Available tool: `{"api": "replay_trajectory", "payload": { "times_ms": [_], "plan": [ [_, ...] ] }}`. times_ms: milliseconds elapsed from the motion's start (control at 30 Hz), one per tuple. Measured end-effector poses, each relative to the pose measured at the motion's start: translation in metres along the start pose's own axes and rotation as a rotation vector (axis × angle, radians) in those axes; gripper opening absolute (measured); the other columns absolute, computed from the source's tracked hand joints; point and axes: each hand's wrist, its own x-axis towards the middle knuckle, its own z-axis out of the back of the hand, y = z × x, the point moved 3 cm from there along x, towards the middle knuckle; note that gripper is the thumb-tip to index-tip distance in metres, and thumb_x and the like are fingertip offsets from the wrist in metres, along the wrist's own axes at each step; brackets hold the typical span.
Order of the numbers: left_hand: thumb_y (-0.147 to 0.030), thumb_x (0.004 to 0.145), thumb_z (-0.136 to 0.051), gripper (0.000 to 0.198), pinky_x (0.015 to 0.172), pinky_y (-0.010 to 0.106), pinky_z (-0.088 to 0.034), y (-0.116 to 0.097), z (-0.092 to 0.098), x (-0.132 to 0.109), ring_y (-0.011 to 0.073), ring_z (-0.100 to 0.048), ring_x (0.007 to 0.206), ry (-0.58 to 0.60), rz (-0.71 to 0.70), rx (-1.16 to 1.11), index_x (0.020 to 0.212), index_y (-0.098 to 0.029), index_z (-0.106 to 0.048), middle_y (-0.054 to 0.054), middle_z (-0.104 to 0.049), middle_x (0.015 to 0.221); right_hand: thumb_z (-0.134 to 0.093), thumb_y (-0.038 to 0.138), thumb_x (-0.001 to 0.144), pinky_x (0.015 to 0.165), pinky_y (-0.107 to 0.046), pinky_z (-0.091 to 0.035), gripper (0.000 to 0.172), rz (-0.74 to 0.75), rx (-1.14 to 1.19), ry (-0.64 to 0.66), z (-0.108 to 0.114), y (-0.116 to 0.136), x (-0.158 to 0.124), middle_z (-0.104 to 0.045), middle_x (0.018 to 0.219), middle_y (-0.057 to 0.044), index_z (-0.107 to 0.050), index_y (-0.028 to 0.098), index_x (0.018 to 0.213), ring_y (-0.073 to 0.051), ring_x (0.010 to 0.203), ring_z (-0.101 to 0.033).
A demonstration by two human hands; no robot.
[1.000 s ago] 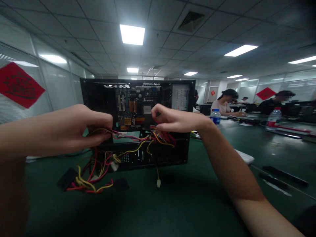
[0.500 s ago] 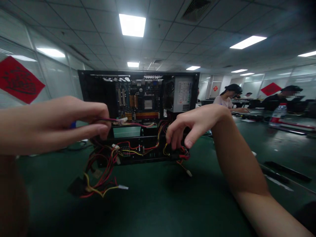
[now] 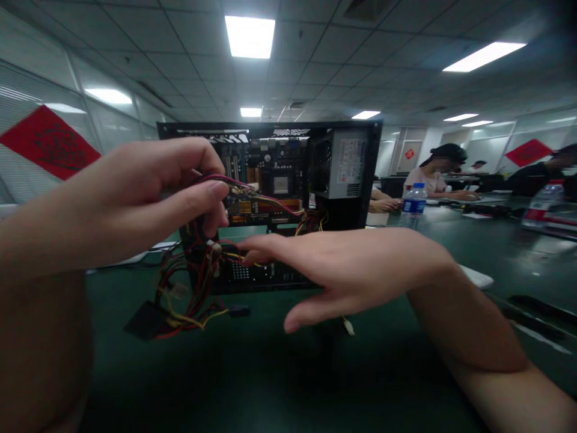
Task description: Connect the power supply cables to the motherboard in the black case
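An open black computer case (image 3: 360, 129) stands upright on the green table (image 3: 270, 373), showing its motherboard (image 3: 270, 180) and grey power supply (image 3: 345, 162). My left hand (image 3: 148, 198) is raised in front of the case, pinching a thin pink-red cable (image 3: 265, 201) between thumb and fingers. My right hand (image 3: 342, 270) reaches leftward across the case's lower part, fingers stretched out and holding nothing, its fingertips near the yellow and red wires (image 3: 198, 288). A bundle of those wires with black connectors (image 3: 144, 322) spills onto the table at the left.
Two people sit at tables behind on the right, with water bottles (image 3: 412, 204) near them. A white flat object (image 3: 475, 276) and dark strips (image 3: 541, 307) lie on the table to the right. Red paper decorations (image 3: 49, 141) hang on the glass walls.
My left hand has lifted the pink-red cable higher. My right hand has let go of the wires at the case's lower right and swept left, opening out flat.
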Motion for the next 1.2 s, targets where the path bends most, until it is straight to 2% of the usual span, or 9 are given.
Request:
{"api": "replay_trajectory", "payload": {
  "times_ms": [67, 167, 267, 367, 500, 600, 867, 1000, 1200],
  "plan": [
    [-0.04, 0.099, -0.053, 0.024, 0.045, 0.015, -0.038, -0.005, -0.004, 0.003, 0.0081, -0.055, 0.054, 0.01, -0.047, 0.012, 0.094, -0.016, -0.056, -0.003, -0.063, 0.066, -0.068, 0.04, 0.098, 0.081, -0.026, -0.051, 0.078, 0.012, -0.031, -0.018, -0.008, 0.008, 0.01, -0.07, 0.119, -0.015, -0.029, 0.011, 0.159, -0.019, 0.102, -0.069],
    [-0.042, 0.095, -0.057, 0.026, 0.044, 0.017, -0.035, -0.005, -0.011, 0.01, 0.0087, -0.051, 0.053, 0.068, -0.062, 0.059, 0.092, -0.017, -0.059, -0.003, -0.059, 0.064, -0.065, 0.033, 0.099, 0.068, -0.025, -0.044, 0.05, -0.076, -0.185, -0.119, -0.007, 0.012, 0.017, -0.072, 0.093, -0.008, -0.053, 0.014, 0.144, -0.017, 0.078, -0.065],
    [-0.043, 0.094, -0.057, 0.026, 0.049, 0.021, -0.038, 0.002, -0.017, 0.019, 0.0122, -0.055, 0.06, 0.082, -0.01, 0.065, 0.101, -0.018, -0.063, 0.0, -0.063, 0.071, -0.066, 0.026, 0.098, 0.063, -0.024, -0.037, 0.022, -0.201, -0.322, -0.187, 0.002, 0.009, 0.012, -0.069, 0.083, -0.004, -0.07, 0.018, 0.118, -0.014, 0.068, -0.06],
    [-0.04, 0.095, -0.057, 0.03, 0.055, 0.023, -0.044, 0.01, -0.023, 0.024, 0.0151, -0.061, 0.067, 0.163, 0.022, -0.006, 0.117, -0.02, -0.062, 0.003, -0.068, 0.08, -0.066, 0.022, 0.096, 0.063, -0.024, -0.035, 0.012, -0.197, -0.318, -0.218, 0.012, 0.003, 0.004, -0.068, 0.083, -0.003, -0.073, 0.017, 0.105, -0.011, 0.067, -0.057],
    [-0.037, 0.096, -0.057, 0.039, 0.065, 0.024, -0.052, 0.014, -0.029, 0.024, 0.0177, -0.068, 0.081, 0.296, -0.009, -0.111, 0.132, -0.022, -0.057, 0.005, -0.072, 0.095, -0.063, 0.019, 0.096, 0.07, -0.025, -0.039, 0.011, -0.121, -0.274, -0.363, 0.023, -0.006, -0.002, -0.069, 0.091, -0.004, -0.073, 0.015, 0.096, -0.012, 0.077, -0.06],
    [-0.034, 0.095, -0.059, 0.042, 0.07, 0.025, -0.055, 0.013, -0.032, 0.023, 0.0183, -0.07, 0.087, 0.314, -0.034, -0.141, 0.135, -0.022, -0.056, 0.006, -0.073, 0.099, -0.061, 0.017, 0.097, 0.072, -0.025, -0.04, 0.012, -0.095, -0.274, -0.405, 0.027, -0.01, -0.002, -0.07, 0.092, -0.004, -0.073, 0.014, 0.095, -0.012, 0.08, -0.062],
    [-0.025, 0.095, -0.061, 0.016, 0.065, 0.023, -0.058, 0.004, -0.028, 0.03, 0.0147, -0.072, 0.071, -0.051, -0.04, -0.462, 0.109, -0.018, -0.062, 0.001, -0.072, 0.08, -0.071, 0.025, 0.095, 0.072, -0.025, -0.044, 0.02, -0.158, -0.286, -0.162, 0.016, -0.012, 0.0, -0.073, 0.099, -0.005, -0.075, 0.019, 0.114, -0.015, 0.085, -0.066],
    [-0.021, 0.095, -0.06, 0.012, 0.053, 0.022, -0.054, -0.005, -0.033, 0.029, 0.0133, -0.067, 0.055, -0.039, -0.052, -0.544, 0.106, -0.018, -0.063, -0.003, -0.065, 0.067, -0.064, 0.021, 0.098, 0.078, -0.027, -0.046, 0.015, -0.172, -0.37, -0.212, 0.009, -0.013, 0.009, -0.073, 0.104, -0.008, -0.077, 0.018, 0.107, -0.018, 0.092, -0.067],
    [-0.041, 0.099, -0.054, 0.027, 0.045, 0.022, -0.038, -0.012, -0.039, 0.029, 0.0102, -0.052, 0.05, -0.051, -0.003, -0.38, 0.118, -0.023, -0.062, -0.002, -0.058, 0.067, -0.058, 0.02, 0.1, 0.077, -0.027, -0.045, 0.019, -0.164, -0.461, -0.33, 0.01, -0.014, 0.013, -0.074, 0.101, -0.009, -0.076, 0.016, 0.106, -0.018, 0.088, -0.067]
  ]
}}
